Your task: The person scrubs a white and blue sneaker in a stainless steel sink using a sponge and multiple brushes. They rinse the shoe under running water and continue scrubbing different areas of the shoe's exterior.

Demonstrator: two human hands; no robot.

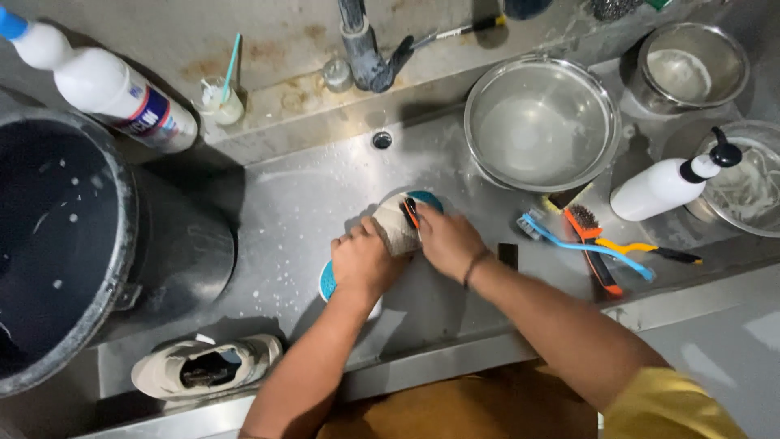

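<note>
— Beige fabric with an orange tab and a teal sole: that shoe (404,221) lies on its side in the middle of the steel sink (309,203), just below the drain hole (382,140).

— And the hands?

— The left hand (363,262) is clenched over the heel end, its fingers wrapped around the upper; the right hand (446,238) presses on the toe end, fingers closed on the shoe (whether a small brush is tucked under the palm, I cannot tell).

— How should the scrubbing go, in your view?

— I'd judge it best to keep the left hand pinning the shoe firmly against the basin while the right works in short strokes along the seam, turning the shoe so the sole gets its share.

— What lies around it?

— To the right, touching each other, a blue brush (585,241) and an orange-handled wire brush (597,244); beyond them a white pump bottle (662,188) lying tilted. A steel bowl (541,122) sits behind. The second shoe (207,366) rests on the near-left ledge, beside a large black bucket (73,244), with a white bottle (106,89) above it.
</note>
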